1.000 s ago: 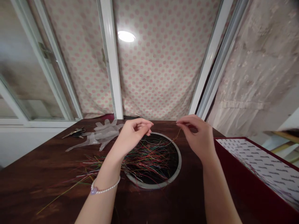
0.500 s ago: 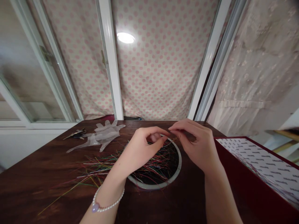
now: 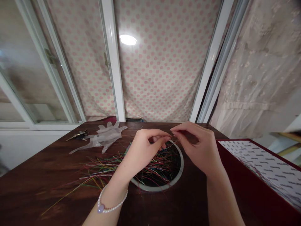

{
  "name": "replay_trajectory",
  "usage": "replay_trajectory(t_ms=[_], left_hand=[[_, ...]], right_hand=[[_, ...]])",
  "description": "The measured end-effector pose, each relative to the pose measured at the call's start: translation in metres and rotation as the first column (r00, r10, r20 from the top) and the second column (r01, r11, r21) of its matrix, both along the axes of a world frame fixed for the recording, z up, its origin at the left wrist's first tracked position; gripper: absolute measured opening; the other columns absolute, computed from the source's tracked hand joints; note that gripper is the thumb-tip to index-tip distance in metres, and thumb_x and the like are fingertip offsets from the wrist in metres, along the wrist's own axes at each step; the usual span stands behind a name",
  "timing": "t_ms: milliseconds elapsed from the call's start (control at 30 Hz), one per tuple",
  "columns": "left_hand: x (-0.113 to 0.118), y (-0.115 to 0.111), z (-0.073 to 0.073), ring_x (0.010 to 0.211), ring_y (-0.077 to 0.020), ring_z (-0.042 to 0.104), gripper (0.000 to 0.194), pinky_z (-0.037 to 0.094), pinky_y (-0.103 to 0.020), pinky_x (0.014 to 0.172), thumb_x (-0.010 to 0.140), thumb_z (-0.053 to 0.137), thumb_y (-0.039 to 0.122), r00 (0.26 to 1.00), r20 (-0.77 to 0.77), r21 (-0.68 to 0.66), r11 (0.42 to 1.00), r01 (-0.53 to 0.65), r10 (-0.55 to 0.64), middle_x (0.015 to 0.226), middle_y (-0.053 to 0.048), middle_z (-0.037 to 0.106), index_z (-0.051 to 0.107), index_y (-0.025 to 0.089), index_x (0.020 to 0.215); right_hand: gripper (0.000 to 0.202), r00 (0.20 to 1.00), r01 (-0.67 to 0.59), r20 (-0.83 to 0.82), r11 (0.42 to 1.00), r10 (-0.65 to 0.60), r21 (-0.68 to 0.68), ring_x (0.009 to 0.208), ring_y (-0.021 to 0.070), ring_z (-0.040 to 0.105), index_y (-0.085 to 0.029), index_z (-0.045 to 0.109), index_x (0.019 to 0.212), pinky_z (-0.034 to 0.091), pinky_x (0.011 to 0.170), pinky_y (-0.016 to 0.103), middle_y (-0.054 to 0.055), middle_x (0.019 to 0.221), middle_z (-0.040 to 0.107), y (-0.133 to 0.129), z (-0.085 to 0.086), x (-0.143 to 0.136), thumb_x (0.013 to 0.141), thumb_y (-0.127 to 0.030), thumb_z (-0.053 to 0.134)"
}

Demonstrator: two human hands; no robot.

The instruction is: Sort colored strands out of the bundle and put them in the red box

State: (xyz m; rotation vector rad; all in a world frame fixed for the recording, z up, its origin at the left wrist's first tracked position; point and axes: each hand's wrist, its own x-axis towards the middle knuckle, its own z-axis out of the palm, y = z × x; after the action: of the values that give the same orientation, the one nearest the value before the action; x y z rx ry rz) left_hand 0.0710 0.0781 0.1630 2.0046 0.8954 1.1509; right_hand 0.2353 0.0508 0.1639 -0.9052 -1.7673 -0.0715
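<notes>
My left hand (image 3: 148, 150) and my right hand (image 3: 199, 147) meet nearly fingertip to fingertip above a round, dark container with a pale rim (image 3: 180, 168). Each hand is closed in a pinch. A thin pale wire (image 3: 173, 143) shows just under the fingertips and seems to run between both pinches; its ends are hidden. Loose coloured wires (image 3: 101, 171), in red, green, yellow and white, lie across the container and spill leftward onto the table. A beaded bracelet (image 3: 113, 208) circles my left wrist.
On the brown table (image 3: 58, 169), a clear plastic glove (image 3: 105, 135) lies at the back left beside some keys (image 3: 78, 135). To the right stands a dark red box (image 3: 229, 166) with a white printed lining and more thin wires inside. Window frames and curtains rise behind.
Both hands keep their pinch with only slight finger shifts. The pale wire below the fingertips has moved a little. The whole view has shifted slightly.
</notes>
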Motion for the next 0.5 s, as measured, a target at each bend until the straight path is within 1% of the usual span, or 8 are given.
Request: replay_trajectory(t_ms=[100,200,333,400,500], left_hand=[[-0.0018,0.0015,-0.0012,0.056,-0.0126,0.059,0.02,0.046,-0.024,0.053,0.081,0.054,0.017,0.998,0.047,-0.075,0.997,0.037,-0.033,0.068,-0.002,0.069,0.073,0.017,0.086],[-0.0018,0.0023,-0.0016,0.053,-0.0119,0.061,0.021,0.049,-0.023,0.054,0.078,0.055,0.014,0.995,0.094,-0.128,0.99,0.055,-0.043,0.071,-0.002,0.072,0.071,0.016,0.091],[0.0,0.0001,-0.0009,0.053,-0.0114,0.064,0.024,0.051,-0.022,0.057,0.076,0.052,0.009,0.992,0.101,-0.132,0.987,0.094,-0.081,0.071,-0.001,0.073,0.067,0.017,0.094],[0.0009,-0.0012,-0.0011,0.052,-0.0115,0.064,0.022,0.05,-0.021,0.054,0.076,0.053,0.009,0.988,0.112,-0.138,0.983,0.12,-0.105,0.07,0.0,0.072,0.062,0.017,0.094],[0.0017,-0.0016,-0.0023,0.05,-0.0113,0.063,0.02,0.047,-0.019,0.049,0.076,0.058,0.013,0.984,0.155,-0.125,0.986,0.113,-0.094,0.064,0.003,0.069,0.052,0.02,0.094]], right_hand=[[0.014,1.0,-0.008,-0.005,1.0,0.008,0.002,0.073,0.0098,0.06,-0.02,0.065,0.085,0.049,0.064,0.023,-0.001,0.079,0.065,-0.0002,0.0006,0.0001,0.083,-0.009,0.057],[0.016,0.999,-0.049,0.006,0.999,0.049,0.018,0.075,0.0101,0.06,-0.02,0.065,0.084,0.049,0.067,0.024,-0.001,0.081,0.064,-0.0001,0.0017,-0.0001,0.084,-0.007,0.055],[0.02,0.994,-0.1,0.039,0.995,0.099,0.02,0.082,0.0118,0.061,-0.022,0.066,0.085,0.051,0.072,0.026,0.0,0.086,0.064,-0.0005,0.0018,-0.0015,0.085,-0.008,0.053],[0.021,0.993,-0.112,0.049,0.994,0.111,0.01,0.082,0.0122,0.062,-0.023,0.067,0.085,0.051,0.072,0.026,0.0,0.087,0.064,-0.0008,0.0012,-0.0028,0.085,-0.008,0.053],[0.021,0.993,-0.113,0.044,0.994,0.114,-0.01,0.079,0.011,0.061,-0.022,0.067,0.084,0.05,0.068,0.024,0.0,0.084,0.064,-0.0008,0.0004,-0.0048,0.084,-0.005,0.054]])
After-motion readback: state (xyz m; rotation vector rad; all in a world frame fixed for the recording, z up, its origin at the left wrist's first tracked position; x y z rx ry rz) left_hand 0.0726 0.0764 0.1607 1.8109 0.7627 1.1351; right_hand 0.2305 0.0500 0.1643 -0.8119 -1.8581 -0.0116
